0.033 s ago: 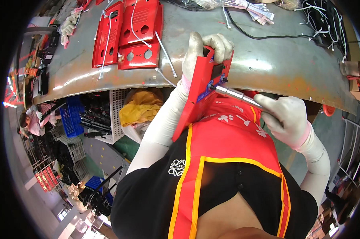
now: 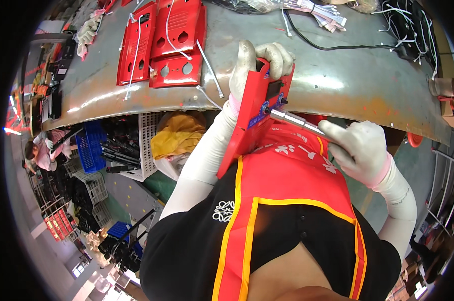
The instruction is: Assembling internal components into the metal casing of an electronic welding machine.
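Both gloved hands are gripping: the left hand (image 2: 243,75) is pinching the upper end of a red panel (image 2: 243,131) between thumb and fingers, and the right hand (image 2: 362,150) is clasping the near end of a silver rod (image 2: 292,119), its fingers pressing together around it. Stretching across the upper part of the view, a metal workbench (image 2: 347,78) is showing a worn, shiny front edge. Covering the wearer's front, a red apron (image 2: 297,175) with yellow trim is facing the bench. Several red covers (image 2: 174,25) are lying grouped on the bench, left of the hands. Below the bench edge, a white crate (image 2: 149,138) is standing beside a yellow cloth (image 2: 179,140). The red panel is tilting in front of the apron, its upper end reaching over the bench edge and its lower end pointing toward the wearer's black shirt (image 2: 187,238). Running from the right hand, the silver rod is pointing at the panel's face, its tip sitting right by the lower knob (image 2: 266,111); whether they are touching, I cannot tell. Thin white ties (image 2: 209,68) are lying on and beside the covers.
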`<state>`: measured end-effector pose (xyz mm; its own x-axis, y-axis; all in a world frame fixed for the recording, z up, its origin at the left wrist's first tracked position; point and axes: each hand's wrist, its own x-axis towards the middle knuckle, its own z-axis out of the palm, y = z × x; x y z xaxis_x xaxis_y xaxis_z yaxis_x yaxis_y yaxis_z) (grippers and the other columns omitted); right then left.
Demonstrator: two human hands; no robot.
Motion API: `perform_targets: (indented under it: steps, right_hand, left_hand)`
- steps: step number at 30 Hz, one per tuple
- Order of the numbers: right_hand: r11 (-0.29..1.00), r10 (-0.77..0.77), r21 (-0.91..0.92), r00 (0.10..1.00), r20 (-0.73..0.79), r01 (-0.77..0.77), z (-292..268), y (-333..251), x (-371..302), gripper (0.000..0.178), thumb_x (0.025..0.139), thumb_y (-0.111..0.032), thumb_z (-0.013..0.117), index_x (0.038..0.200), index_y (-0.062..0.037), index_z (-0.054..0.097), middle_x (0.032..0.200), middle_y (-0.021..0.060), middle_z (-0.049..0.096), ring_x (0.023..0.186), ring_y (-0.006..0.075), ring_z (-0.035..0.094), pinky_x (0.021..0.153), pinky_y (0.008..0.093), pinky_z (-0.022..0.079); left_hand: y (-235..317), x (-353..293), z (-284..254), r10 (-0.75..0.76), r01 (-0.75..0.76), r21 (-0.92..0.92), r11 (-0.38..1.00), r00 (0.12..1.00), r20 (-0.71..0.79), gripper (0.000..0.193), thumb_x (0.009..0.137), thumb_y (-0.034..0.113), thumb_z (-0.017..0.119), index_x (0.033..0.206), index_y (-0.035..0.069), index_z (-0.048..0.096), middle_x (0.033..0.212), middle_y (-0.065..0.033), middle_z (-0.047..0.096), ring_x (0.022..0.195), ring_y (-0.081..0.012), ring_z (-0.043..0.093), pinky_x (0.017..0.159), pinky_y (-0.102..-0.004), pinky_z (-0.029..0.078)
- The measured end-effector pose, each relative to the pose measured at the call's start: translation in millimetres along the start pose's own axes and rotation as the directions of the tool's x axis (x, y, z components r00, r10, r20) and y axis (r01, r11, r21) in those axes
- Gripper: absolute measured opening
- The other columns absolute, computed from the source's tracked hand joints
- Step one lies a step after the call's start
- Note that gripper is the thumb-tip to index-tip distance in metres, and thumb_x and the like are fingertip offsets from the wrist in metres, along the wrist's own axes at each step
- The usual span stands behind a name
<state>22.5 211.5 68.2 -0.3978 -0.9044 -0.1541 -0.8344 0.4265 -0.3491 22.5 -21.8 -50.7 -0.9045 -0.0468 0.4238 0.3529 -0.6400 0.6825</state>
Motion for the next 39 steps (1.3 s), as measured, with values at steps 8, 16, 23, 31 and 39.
perform_targets:
  steps: [8, 16, 23, 31, 39]
  right_hand:
    - [0.908, -0.275, -0.354, 0.956, -0.098, 0.225, 8, -2, 2, 0.040, 0.075, -0.018, 0.069, 0.113, -0.0101, 0.063, 0.053, 0.0019, 0.051, 0.048, 0.0187, 0.056, 0.044, 0.0332, 0.040]
    - [0.432, 0.471, 0.847, 0.879, 0.080, -0.309, 37, -20, -13, 0.030, 0.088, -0.010, 0.054, 0.117, -0.0013, 0.059, 0.070, 0.0052, 0.062, 0.055, 0.0125, 0.054, 0.055, 0.0252, 0.045]
    - [-0.105, 0.420, 0.857, 0.758, 0.498, -0.505, 11, -19, -13, 0.034, 0.087, -0.009, 0.053, 0.120, -0.0038, 0.059, 0.063, 0.0003, 0.053, 0.052, 0.0107, 0.051, 0.050, 0.0285, 0.041]
    - [0.994, -0.094, -0.058, 0.991, -0.092, 0.089, 14, 2, -10, 0.045, 0.075, -0.020, 0.073, 0.118, -0.0106, 0.061, 0.054, 0.0044, 0.049, 0.046, 0.0232, 0.053, 0.044, 0.0356, 0.039]
    - [0.892, 0.144, 0.452, 0.954, -0.264, -0.010, 39, -5, -20, 0.033, 0.080, -0.005, 0.062, 0.113, -0.0031, 0.063, 0.068, 0.0107, 0.062, 0.056, 0.0250, 0.061, 0.054, 0.0346, 0.048]
  left_hand:
    - [3, -3, 7, -0.015, 0.019, 0.103, 0.994, 0.999, -0.046, 0.073, 0.100, 0.058, 0.012, 0.061, 0.005, 0.043, 0.067, -0.0074, 0.046, 0.063, -0.0164, 0.039, 0.062, -0.0289, 0.034]
    - [-1, -6, 3, 0.034, -0.036, 0.197, 0.980, 0.999, 0.017, 0.072, 0.100, 0.059, 0.014, 0.062, 0.005, 0.042, 0.065, -0.0063, 0.045, 0.060, -0.0150, 0.037, 0.060, -0.0288, 0.033]
    - [-2, -6, 6, 0.054, -0.058, 0.193, 0.979, 0.998, 0.025, 0.072, 0.100, 0.059, 0.015, 0.062, 0.005, 0.044, 0.066, -0.0074, 0.046, 0.060, -0.0153, 0.038, 0.060, -0.0286, 0.033]
    - [0, -7, 9, 0.045, -0.050, 0.205, 0.977, 0.999, 0.030, 0.072, 0.101, 0.057, 0.015, 0.063, 0.004, 0.046, 0.067, -0.0083, 0.048, 0.061, -0.0151, 0.039, 0.060, -0.0280, 0.032]
    - [-2, -8, 12, 0.045, -0.051, 0.209, 0.977, 0.999, 0.030, 0.071, 0.101, 0.056, 0.015, 0.064, 0.004, 0.046, 0.067, -0.0080, 0.047, 0.060, -0.0153, 0.038, 0.060, -0.0279, 0.032]
